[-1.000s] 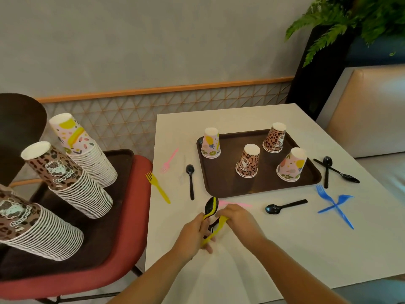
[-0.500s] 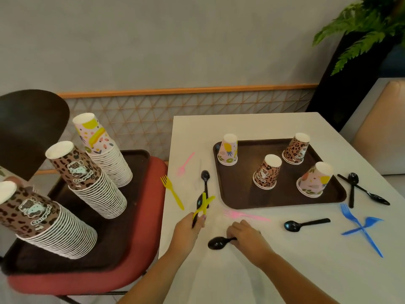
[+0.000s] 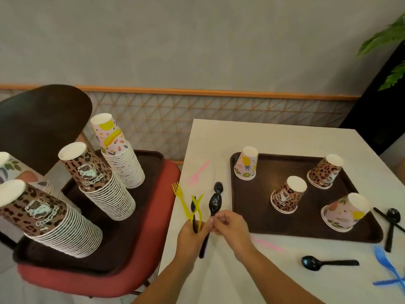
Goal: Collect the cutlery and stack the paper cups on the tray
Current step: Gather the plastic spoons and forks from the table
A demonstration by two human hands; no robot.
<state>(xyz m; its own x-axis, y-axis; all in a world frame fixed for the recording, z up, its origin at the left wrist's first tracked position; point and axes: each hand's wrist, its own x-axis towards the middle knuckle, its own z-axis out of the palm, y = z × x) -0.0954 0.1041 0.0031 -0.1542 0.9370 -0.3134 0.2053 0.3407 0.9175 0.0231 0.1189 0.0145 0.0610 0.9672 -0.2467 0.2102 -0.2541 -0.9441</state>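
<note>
At lower centre, I am seeing the left hand (image 3: 191, 232) gripping yellow cutlery (image 3: 196, 207) while the right hand (image 3: 230, 224) is pinching a black spoon (image 3: 215, 202).

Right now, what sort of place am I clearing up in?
Probably a cafe or canteen: tall stacks of paper cups on a chair, a brown serving tray on the table, and plastic cutlery scattered around.

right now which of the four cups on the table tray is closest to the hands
The leopard-print cup in the tray's middle; the other three sit farther back or farther right of the right hand.

white table (image 3: 285, 141) bears brown tray (image 3: 258, 224), scattered cutlery.
</note>
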